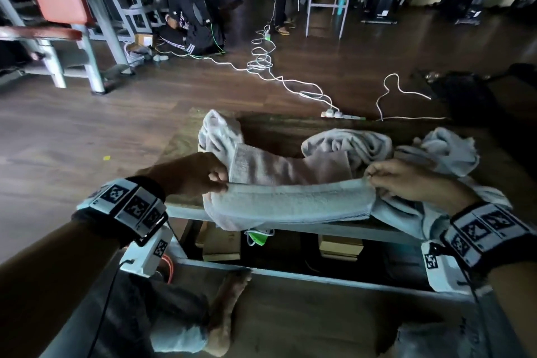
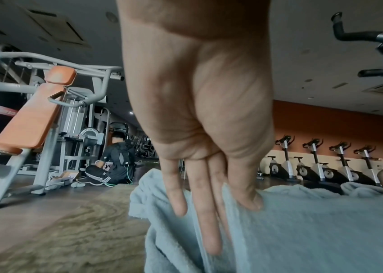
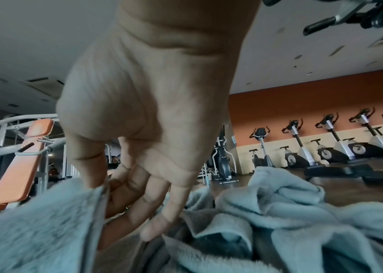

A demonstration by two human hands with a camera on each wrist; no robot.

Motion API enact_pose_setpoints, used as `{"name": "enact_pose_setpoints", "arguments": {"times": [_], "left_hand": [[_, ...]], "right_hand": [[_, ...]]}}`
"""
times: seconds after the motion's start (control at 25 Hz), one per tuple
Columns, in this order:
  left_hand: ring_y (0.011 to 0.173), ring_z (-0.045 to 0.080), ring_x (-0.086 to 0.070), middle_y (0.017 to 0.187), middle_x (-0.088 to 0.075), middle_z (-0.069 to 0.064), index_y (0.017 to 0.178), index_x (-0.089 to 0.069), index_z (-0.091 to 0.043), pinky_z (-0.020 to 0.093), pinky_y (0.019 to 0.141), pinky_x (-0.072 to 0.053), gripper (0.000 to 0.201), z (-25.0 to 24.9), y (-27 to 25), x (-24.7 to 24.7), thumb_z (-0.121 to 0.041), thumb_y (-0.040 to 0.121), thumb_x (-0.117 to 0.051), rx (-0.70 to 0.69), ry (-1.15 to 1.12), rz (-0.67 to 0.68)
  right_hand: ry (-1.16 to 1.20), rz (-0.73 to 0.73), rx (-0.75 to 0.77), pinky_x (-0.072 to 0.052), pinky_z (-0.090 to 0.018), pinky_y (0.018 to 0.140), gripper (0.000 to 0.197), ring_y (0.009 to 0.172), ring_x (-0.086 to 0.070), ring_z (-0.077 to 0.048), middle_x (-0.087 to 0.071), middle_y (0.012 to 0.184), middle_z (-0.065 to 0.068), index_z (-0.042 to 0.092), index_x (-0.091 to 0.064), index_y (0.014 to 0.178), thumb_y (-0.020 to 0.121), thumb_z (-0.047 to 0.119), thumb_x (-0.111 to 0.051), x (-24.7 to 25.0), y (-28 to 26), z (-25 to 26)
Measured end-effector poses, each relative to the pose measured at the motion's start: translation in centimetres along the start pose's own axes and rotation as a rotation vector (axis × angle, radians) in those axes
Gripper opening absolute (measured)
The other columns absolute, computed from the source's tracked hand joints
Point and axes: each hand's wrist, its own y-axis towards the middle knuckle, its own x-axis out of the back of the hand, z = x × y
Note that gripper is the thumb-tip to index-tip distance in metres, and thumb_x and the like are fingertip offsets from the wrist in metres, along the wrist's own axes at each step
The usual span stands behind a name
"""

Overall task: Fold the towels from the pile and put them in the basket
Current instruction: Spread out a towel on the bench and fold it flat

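Pale grey towel (image 1: 290, 200) stretched at the lower centre of the head view, over the near edge of the tabletop (image 1: 180, 142), long axis running left to right across the frame. Pinched at its left end by left hand (image 1: 200, 174), at its right end by right hand (image 1: 406, 180). Crumpled towel pile (image 1: 436, 151) just behind, at centre right, touching it.

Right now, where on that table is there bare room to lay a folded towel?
Bare wood shows on the table's far strip, between the pinkish towel and the crumpled towels, and left of the pinkish towel. The near edge and right side are crowded.
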Motion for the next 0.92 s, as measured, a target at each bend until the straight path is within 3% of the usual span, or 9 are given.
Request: {"name": "enact_pose_setpoints", "arguments": {"times": [0.08,0.16,0.28,0.4,0.52,0.64,0.76,0.84,0.92], "left_hand": [[0.087,0.013,-0.066,0.097,-0.071,0.001,0.097,-0.072,-0.012,0.029,0.079,-0.052,0.015,0.5,1.6,-0.3,-0.024,0.09,-0.066,0.001,-0.005,-0.093],[0.081,0.016,-0.062,0.099,-0.071,0.005,0.098,-0.071,-0.011,0.026,0.072,-0.046,0.015,0.7,3.7,-0.4,-0.023,0.092,-0.064,0.02,0.014,-0.204],[0.071,0.02,-0.061,0.087,-0.069,0.003,0.091,-0.069,-0.012,0.024,0.058,-0.04,0.014,1.2,7.1,-0.6,-0.023,0.093,-0.06,0.139,-0.034,-0.344],[0.074,0.025,-0.064,0.086,-0.072,0.01,0.087,-0.07,-0.011,0.029,0.064,-0.049,0.017,2.4,10.0,-1.5,-0.023,0.091,-0.059,0.191,-0.122,-0.433],[0.072,0.023,-0.062,0.084,-0.069,0.007,0.09,-0.071,-0.011,0.024,0.061,-0.044,0.017,2.7,11.6,-2.6,-0.023,0.092,-0.059,0.235,-0.165,-0.377],[0.076,0.023,-0.063,0.08,-0.065,0.005,0.092,-0.072,-0.011,0.026,0.066,-0.044,0.017,2.8,12.3,-3.0,-0.023,0.092,-0.06,0.233,-0.182,-0.348],[0.074,0.02,-0.066,0.075,-0.068,0.004,0.087,-0.074,-0.012,0.019,0.059,-0.042,0.013,3.7,12.5,-2.8,-0.02,0.089,-0.064,0.249,-0.222,-0.318],[0.076,0.019,-0.067,0.077,-0.07,0.004,0.086,-0.076,-0.011,0.022,0.064,-0.047,0.011,3.8,12.3,-2.5,-0.02,0.086,-0.069,0.223,-0.192,-0.316],[0.079,0.021,-0.068,0.083,-0.073,0.007,0.088,-0.077,-0.009,0.03,0.074,-0.054,0.01,3.8,11.8,-1.8,-0.017,0.083,-0.074,0.193,-0.211,-0.349]], "right_hand": [[-0.049,-0.065,0.031,-0.053,-0.029,0.069,0.014,0.075,-0.064,-0.012,-0.07,0.085,0.003,0.024,-0.067,0.092,0.097,0.014,-0.058,-0.3,1.2,-0.1],[-0.094,-0.182,0.06,-0.051,-0.03,0.068,0.017,0.074,-0.063,-0.013,-0.069,0.082,0.005,0.028,-0.067,0.091,0.096,0.014,-0.059,-0.4,2.5,0.1],[-0.111,-0.369,0.105,-0.049,-0.03,0.067,0.012,0.074,-0.064,-0.019,-0.069,0.081,0.001,0.02,-0.069,0.089,0.093,0.014,-0.06,-0.6,5.5,-0.1],[-0.104,-0.488,0.19,-0.049,-0.026,0.076,0.008,0.086,-0.066,-0.021,-0.071,0.089,-0.002,0.011,-0.072,0.092,0.09,0.01,-0.064,-0.9,8.6,-0.7],[-0.222,-0.604,0.305,-0.047,-0.022,0.081,0.006,0.086,-0.068,-0.022,-0.075,0.089,-0.008,0.003,-0.076,0.086,0.081,0.003,-0.073,-1.9,10.1,0.0],[-0.337,-0.581,0.329,-0.03,-0.008,0.078,0.003,0.086,-0.062,-0.025,-0.074,0.085,-0.014,-0.002,-0.076,0.079,0.078,-0.002,-0.073,-2.5,10.6,0.4],[-0.363,-0.491,0.259,-0.018,0.009,0.074,0.005,0.087,-0.058,-0.021,-0.073,0.086,-0.01,0.0,-0.076,0.081,0.082,0.0,-0.071,-2.6,11.1,0.2],[-0.324,-0.455,0.208,-0.027,0.005,0.073,0.005,0.082,-0.057,-0.018,-0.073,0.085,-0.009,0.002,-0.076,0.085,0.083,0.002,-0.071,-2.3,11.3,-0.2],[-0.258,-0.457,0.17,-0.041,-0.011,0.076,0.006,0.083,-0.061,-0.019,-0.072,0.087,-0.007,0.006,-0.075,0.089,0.083,0.005,-0.074,-2.0,11.3,-0.3]]}}
